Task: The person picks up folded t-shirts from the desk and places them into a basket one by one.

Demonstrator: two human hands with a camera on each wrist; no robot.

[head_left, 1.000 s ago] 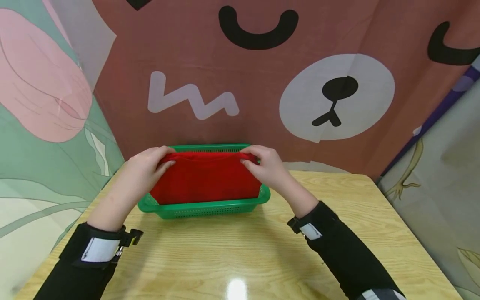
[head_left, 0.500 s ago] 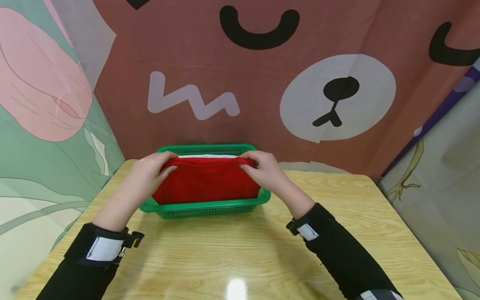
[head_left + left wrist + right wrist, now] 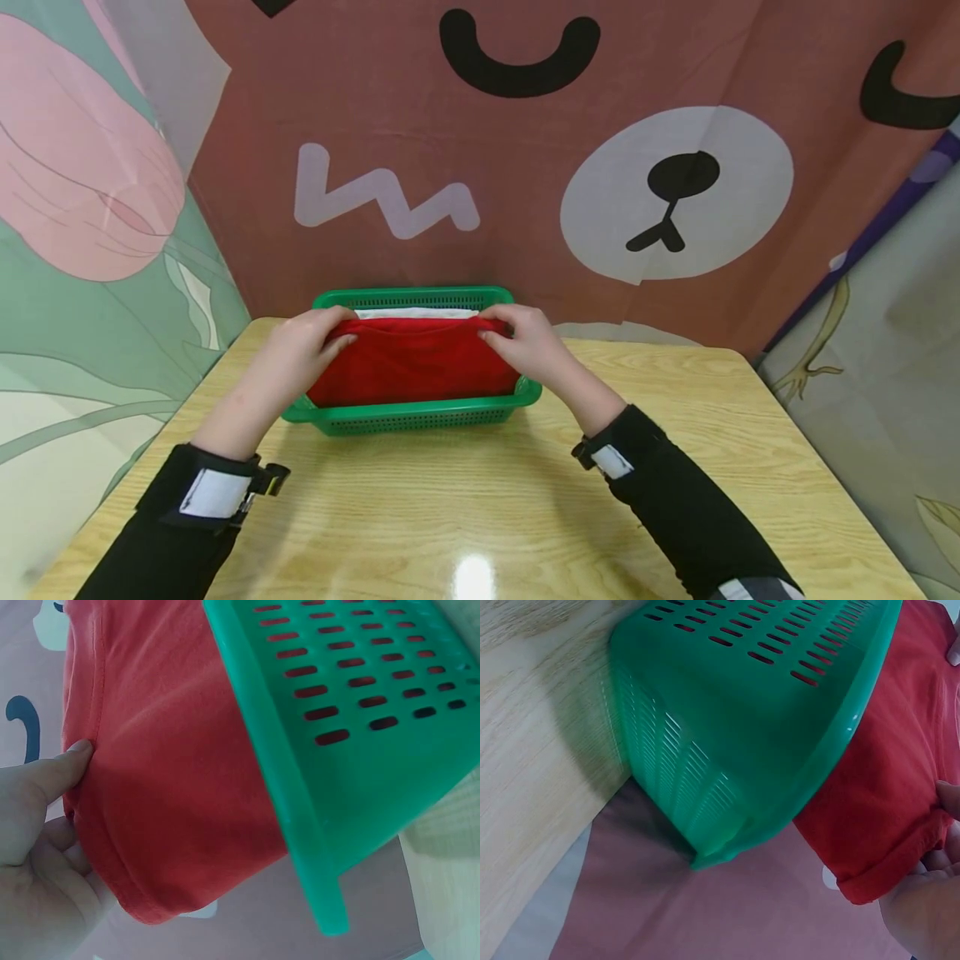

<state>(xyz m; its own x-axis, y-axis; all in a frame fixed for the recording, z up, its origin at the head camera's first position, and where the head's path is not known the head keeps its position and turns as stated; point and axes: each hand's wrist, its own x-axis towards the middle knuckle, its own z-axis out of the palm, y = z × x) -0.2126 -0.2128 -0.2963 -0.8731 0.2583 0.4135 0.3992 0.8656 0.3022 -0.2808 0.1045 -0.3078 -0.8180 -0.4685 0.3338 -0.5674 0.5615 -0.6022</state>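
Note:
A red folded garment [image 3: 420, 367] with a stitched edge stands partly inside the green plastic basket [image 3: 420, 418]. My left hand [image 3: 306, 337] pinches its upper left corner, thumb on the near face, as the left wrist view also shows. At the upper right corner my right hand [image 3: 525, 337] pinches the cloth between thumb and fingers. In the right wrist view the garment [image 3: 885, 780] rises above the basket's rim. Just behind it, a white strip [image 3: 416, 313], seemingly cloth, shows inside the basket. The garment's lower part is hidden by the basket's front wall.
The basket stands at the far side of a light wooden table [image 3: 420, 508], close to a brown hanging cloth [image 3: 510, 258] printed with a bear face. A patterned curtain [image 3: 90, 350] hangs on the left. Black straps [image 3: 217, 487] circle both forearms.
Both hands have drawn the garment's top edge slightly towards me and down. The white strip behind it has come into view. The basket has stayed in nearly the same place.

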